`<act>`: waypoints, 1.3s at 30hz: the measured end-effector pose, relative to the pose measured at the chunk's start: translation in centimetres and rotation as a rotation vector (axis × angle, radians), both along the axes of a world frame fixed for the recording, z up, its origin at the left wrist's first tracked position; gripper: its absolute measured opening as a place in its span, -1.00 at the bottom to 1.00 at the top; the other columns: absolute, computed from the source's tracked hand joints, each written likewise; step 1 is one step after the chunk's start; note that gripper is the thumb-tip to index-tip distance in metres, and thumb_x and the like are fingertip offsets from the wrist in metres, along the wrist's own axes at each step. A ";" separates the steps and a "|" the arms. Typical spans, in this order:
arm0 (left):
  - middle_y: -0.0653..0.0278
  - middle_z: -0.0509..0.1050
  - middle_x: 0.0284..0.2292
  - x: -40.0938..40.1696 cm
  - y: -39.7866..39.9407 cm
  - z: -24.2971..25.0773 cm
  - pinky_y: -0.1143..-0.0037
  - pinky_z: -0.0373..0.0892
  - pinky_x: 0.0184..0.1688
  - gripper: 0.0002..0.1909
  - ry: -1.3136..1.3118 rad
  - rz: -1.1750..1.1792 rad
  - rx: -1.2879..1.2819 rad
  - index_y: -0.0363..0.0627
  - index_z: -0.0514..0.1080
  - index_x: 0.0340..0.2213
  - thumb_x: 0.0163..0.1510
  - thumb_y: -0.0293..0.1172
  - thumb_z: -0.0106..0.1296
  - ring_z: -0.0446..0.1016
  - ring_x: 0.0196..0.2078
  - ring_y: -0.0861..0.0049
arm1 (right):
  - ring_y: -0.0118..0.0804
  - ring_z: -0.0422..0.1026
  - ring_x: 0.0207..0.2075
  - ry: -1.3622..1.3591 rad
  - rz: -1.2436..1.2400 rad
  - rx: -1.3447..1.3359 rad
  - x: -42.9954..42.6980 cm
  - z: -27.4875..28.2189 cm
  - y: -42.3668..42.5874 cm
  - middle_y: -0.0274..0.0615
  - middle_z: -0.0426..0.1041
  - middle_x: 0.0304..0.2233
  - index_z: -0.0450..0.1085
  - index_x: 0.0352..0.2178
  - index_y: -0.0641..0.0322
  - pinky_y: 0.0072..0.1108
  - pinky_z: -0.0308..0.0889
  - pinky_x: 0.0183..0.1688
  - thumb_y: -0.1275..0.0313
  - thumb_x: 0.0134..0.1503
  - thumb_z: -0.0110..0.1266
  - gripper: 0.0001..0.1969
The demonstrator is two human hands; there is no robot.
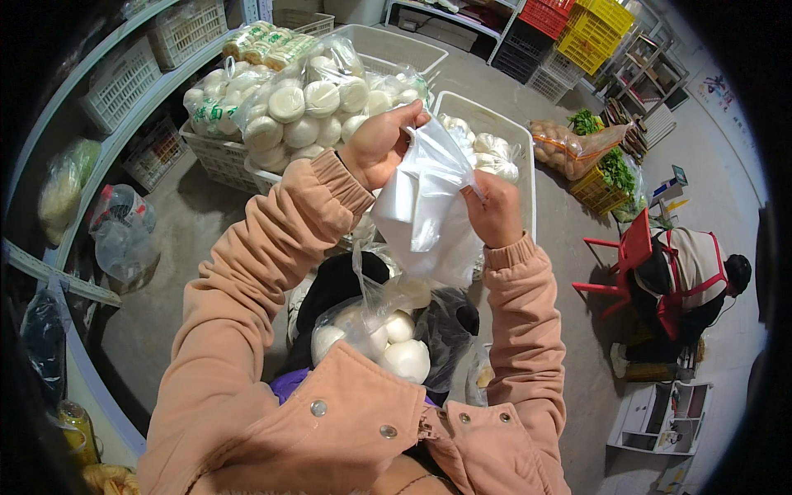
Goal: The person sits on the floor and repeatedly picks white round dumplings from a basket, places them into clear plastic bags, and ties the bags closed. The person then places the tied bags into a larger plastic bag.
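Both hands hold a thin white plastic bag (427,204) in front of me. My left hand (380,148) pinches its upper left edge, and my right hand (495,207) grips its right side. The bag hangs between them, partly folded; whether its mouth is parted I cannot tell. On my lap lies a clear plastic bag (369,303) with several round white steamed buns (405,362) in it. Beyond my left hand, large clear bags of buns (303,114) are heaped on white plastic crates (216,158). Another white crate (529,167) behind my right hand holds bagged white buns (493,151).
Metal shelving (111,148) with baskets curves along the left. Bottles in a plastic bag (124,229) lie on the floor. At right, a person (687,278) sits bent forward on a red chair (637,241). Yellow crates (594,34), a potato sack (572,145) and leafy greens (612,170) stand farther back.
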State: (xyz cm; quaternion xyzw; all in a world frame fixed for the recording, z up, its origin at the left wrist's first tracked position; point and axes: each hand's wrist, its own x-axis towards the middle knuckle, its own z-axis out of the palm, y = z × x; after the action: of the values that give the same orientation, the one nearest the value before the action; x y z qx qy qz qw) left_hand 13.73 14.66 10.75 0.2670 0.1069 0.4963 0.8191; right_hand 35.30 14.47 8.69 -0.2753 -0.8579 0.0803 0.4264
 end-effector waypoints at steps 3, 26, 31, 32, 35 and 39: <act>0.28 0.33 -0.45 0.1 -0.1 0.3 0.42 0.37 -0.18 -0.71 0.146 0.120 -0.027 -0.07 0.23 -0.50 0.21 -0.18 -0.27 0.37 -0.36 0.49 | 0.04 0.34 -0.49 -0.040 -0.043 0.091 0.7 1.9 0.0 -0.02 0.35 -0.57 0.33 -0.52 0.27 -0.40 0.25 -0.48 0.56 -0.13 0.07 -0.91; 0.36 0.35 -0.49 4.1 -1.5 -5.9 0.54 0.34 -0.29 -0.77 0.257 0.188 -0.104 -0.20 0.33 -0.44 0.17 -0.29 -0.17 0.32 -0.42 0.62 | 0.14 0.30 -0.55 -0.353 0.012 0.096 10.0 -2.1 3.2 0.04 0.25 -0.64 0.20 -0.49 0.25 -0.31 0.21 -0.54 0.68 -0.22 -0.07 -0.80; 0.16 0.42 -0.33 -5.2 -2.1 -3.4 0.47 0.39 -0.20 -0.68 -0.053 0.302 0.106 -0.24 0.34 -0.29 0.17 -0.20 -0.22 0.43 -0.29 0.43 | -0.09 0.35 -0.38 -0.293 -0.417 -0.102 21.9 -3.4 5.6 -0.05 0.35 -0.43 0.29 -0.34 0.27 -0.46 0.24 -0.35 0.50 0.03 -0.14 -0.86; 0.18 0.42 -0.36 -9.4 -2.2 -3.5 0.46 0.40 -0.23 -0.65 0.028 0.406 0.131 -0.21 0.34 -0.27 0.17 -0.16 -0.26 0.43 -0.31 0.42 | -0.18 0.38 -0.28 -0.202 -0.606 -0.178 25.0 -3.3 5.3 -0.09 0.40 -0.32 0.31 -0.27 0.30 -0.54 0.26 -0.25 0.45 0.09 -0.16 -0.80; 0.26 0.43 -0.47 -15.0 3.3 -7.2 0.47 0.41 -0.39 -0.58 0.182 0.438 0.017 -0.11 0.33 -0.20 0.21 -0.06 -0.38 0.42 -0.50 0.45 | -0.51 0.29 -0.48 0.435 -0.718 -0.246 29.6 -4.0 6.2 -0.34 0.36 -0.47 0.35 -0.36 0.31 -0.67 0.21 -0.42 0.44 0.15 -0.13 -0.84; 0.22 0.42 -0.32 -13.1 9.7 -15.4 0.49 0.35 -0.23 -0.49 0.059 0.730 -0.128 -0.12 0.31 -0.13 0.18 0.05 -0.36 0.40 -0.32 0.46 | -0.66 0.09 -0.55 0.276 -0.377 -0.273 26.0 -6.4 6.7 -0.49 0.21 -0.58 0.31 -0.41 0.31 -0.75 0.05 -0.54 0.34 0.19 -0.12 -0.78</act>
State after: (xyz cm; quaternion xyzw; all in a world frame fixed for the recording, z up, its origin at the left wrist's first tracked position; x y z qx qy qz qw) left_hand 0.60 24.39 -4.67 0.1738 0.2496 0.7401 0.5997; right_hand 61.28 21.19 2.34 -0.4717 -0.7065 0.1512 0.5055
